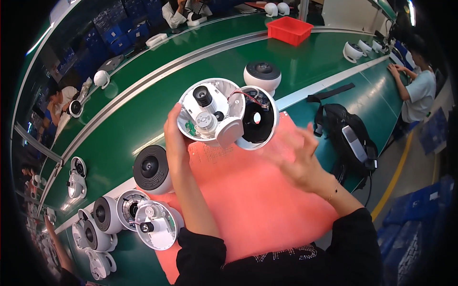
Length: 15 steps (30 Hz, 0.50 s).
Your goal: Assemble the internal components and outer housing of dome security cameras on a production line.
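Note:
My left hand (174,136) grips an opened white ball-shaped device (229,131) by its left side, held up over a pink mat (267,190). One half of its shell shows a black lens barrel, a small round motor-like part and a bit of green board. The other half (253,126), lined in black, hangs open on the right, with thin red wires running between the two. To the right of it is my right hand (303,164), slightly blurred, holding nothing, fingers apart. A closed device with a black ringed face (151,167) stands beside my left forearm.
Several more white devices (155,224), some opened, crowd the lower left. Another closed one (262,76) stands beyond my hands. A red bin (289,31) sits on the far green bench. At right lies a black bag (343,128). Other people (417,86) sit along the benches.

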Each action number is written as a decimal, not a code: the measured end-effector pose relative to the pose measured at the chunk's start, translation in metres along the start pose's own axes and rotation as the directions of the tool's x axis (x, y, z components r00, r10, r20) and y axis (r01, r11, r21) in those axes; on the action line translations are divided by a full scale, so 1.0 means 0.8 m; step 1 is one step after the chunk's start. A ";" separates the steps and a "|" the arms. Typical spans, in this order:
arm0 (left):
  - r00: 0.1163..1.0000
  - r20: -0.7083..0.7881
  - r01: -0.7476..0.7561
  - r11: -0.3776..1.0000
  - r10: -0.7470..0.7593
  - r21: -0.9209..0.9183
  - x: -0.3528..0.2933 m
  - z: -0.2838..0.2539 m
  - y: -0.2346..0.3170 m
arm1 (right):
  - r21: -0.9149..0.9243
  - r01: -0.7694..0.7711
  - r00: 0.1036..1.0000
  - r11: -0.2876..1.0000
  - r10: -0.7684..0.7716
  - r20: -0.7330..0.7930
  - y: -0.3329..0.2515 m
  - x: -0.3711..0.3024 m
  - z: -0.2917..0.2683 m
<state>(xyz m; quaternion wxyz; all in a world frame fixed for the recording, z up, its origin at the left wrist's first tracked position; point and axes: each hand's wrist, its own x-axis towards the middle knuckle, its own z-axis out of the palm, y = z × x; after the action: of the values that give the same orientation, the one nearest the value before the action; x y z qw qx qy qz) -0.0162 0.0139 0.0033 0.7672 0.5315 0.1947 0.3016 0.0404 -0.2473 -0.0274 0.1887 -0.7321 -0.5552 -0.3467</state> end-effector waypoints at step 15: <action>0.974 0.109 0.158 0.941 -0.198 0.298 0.007 0.004 -0.027 | -0.085 -0.074 0.982 0.994 0.088 0.169 0.044 -0.060 0.010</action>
<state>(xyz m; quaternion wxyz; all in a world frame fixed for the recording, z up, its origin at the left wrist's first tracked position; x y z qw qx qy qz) -0.0047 0.0100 -0.0153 0.7175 0.6371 0.2306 0.1619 0.0694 -0.2856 -0.0636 0.1249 -0.7883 -0.5250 -0.2956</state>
